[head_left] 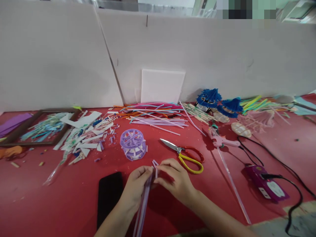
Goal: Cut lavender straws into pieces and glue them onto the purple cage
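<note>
Near the table's front edge, my left hand (137,184) is closed around a few long lilac strips (143,210) that hang down toward me. My right hand (176,179) pinches the folded upper end of a strip (155,166) between thumb and fingers. Just beyond my hands stands a small round lilac lattice piece (133,143) with a spoked top. Scissors (184,154) with one red and one yellow handle lie to the right, blades slightly apart. A black phone (108,194) lies left of my left hand, partly behind my forearm.
Pink glue gun (223,141) with a long clear stick lies right, near a purple power box (268,184) and black cables. Paper scraps (85,138) and a brown frame (40,143) are left. Coloured strips (158,113) and blue tasselled pieces (209,98) line the white partition.
</note>
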Motion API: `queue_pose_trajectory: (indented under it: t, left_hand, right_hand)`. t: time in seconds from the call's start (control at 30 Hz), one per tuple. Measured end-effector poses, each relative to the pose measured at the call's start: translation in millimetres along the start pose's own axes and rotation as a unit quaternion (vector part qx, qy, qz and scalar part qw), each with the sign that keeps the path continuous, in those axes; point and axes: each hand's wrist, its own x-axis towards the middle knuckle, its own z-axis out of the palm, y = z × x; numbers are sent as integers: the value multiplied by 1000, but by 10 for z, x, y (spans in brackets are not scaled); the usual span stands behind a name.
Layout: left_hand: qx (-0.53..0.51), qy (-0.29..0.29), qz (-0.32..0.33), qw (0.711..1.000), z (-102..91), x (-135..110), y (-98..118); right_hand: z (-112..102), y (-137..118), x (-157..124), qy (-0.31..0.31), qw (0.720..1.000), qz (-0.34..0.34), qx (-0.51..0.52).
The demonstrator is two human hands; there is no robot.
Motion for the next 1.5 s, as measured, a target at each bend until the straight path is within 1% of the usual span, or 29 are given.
queue_pose_trajectory:
  t: [0.13, 0.3, 0.43, 0.5, 0.57, 0.63, 0.7, 0.87, 0.97, 1.1, 1.37, 1.5]
  left_hand:
    - [-21, -6, 2, 1000, 20, -24, -7]
    - [-34, -11, 12, 999, 26, -21, -18]
    - [-30, -7, 31, 999, 33, 14, -57]
    - [-30, 1, 48, 998, 41, 39, -75]
    - [-29, 13, 65, 997, 44, 61, -82]
    - [-26, 20, 74, 997, 35, 72, -73]
    - [-17, 15, 71, 997, 11, 69, -55]
    - [32, -22, 56, 998, -66, 32, -19]
    - [54, -24, 56, 997, -82, 19, -17]
    - [61, -21, 44, 997, -82, 21, -27]
    - [47, -50, 9, 998, -96, 33, -63]
    - [39, -65, 0, 997, -75, 15, -69]
  right_hand:
    - [79, -28, 6, 25, 1000, 7, -12]
    - [122, 3, 3, 21, 1000, 14, -6]
    - [140, 18, -1, 26, 1000, 7, -13]
    - [146, 19, -3, 19, 999, 4, -31]
    - [138, 13, 8, -1, 999, 10, -43]
    - [105, -2, 40, -37, 999, 20, -23]
    - [49, -16, 92, -66, 997, 36, 30]
    - [-96, 42, 216, -99, 975, 117, 162]
    - [-103, 147, 230, -116, 962, 126, 212]
    - [-35, 233, 189, -100, 959, 137, 227]
    - [19, 196, 136, -94, 957, 169, 215]
    - [20, 199, 136, -93, 958, 162, 216]
